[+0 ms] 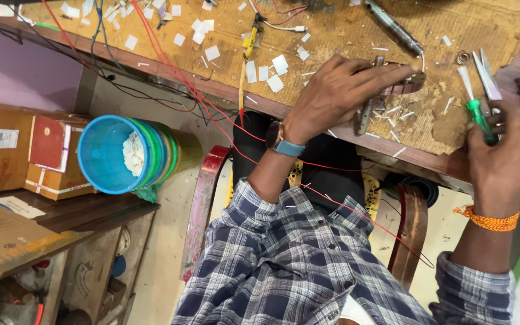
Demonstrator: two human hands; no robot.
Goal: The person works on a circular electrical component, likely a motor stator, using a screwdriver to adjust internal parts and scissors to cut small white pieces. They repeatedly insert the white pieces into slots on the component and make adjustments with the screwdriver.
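Worn particle-board workbench, pale and pitted, runs across the top of the view, littered with white paper scraps and red wires.

Your left hand lies on the bench edge at about 1 o'clock from frame centre. Its fingers are stretched long and nearly together, pressing down on a slim metal rod-shaped part, which lies at a slight tilt beneath the fingers and pokes out below them. A watch with a blue strap sits on that wrist.

Your right hand is at 3 o'clock, fingers curled tight around a green-handled screwdriver; the handle sticks up out of the fist towards 12 o'clock. An orange thread band circles that wrist. Metal tweezers lie just above the screwdriver.

At 9 o'clock, a stack of blue and green plastic tubs lies on its side beside cardboard boxes.
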